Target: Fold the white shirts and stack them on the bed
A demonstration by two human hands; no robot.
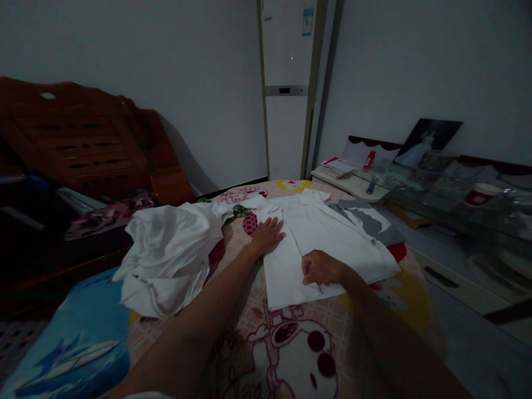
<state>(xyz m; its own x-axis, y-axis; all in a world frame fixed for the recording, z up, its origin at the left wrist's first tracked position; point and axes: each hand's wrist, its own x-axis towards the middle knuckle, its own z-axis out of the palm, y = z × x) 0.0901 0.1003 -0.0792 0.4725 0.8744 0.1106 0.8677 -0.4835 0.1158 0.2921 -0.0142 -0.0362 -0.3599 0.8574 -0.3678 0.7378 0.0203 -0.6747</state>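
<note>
A white shirt point(332, 233) lies spread on a round table with a patterned cloth point(245, 310), its collar toward the far side. My left hand point(268, 235) rests flat on the shirt's left part, fingers stretched out. Lower down, near the shirt's front opening, my right hand point(322, 268) is closed with the fingers curled on the fabric, pinching the shirt's edge. A crumpled heap of white cloth point(170, 249) sits left of my left arm. Folded grey and white clothing point(369, 221) lies beyond the shirt's right side, partly under it.
A wooden bench point(78, 144) stands at the left, near a blue printed cushion point(83, 338). A tall white cabinet air conditioner point(286, 133) fills the corner. At right a glass-topped stand point(440, 194) holds a paper cup point(482, 194), a picture point(428, 141) and papers point(338, 166).
</note>
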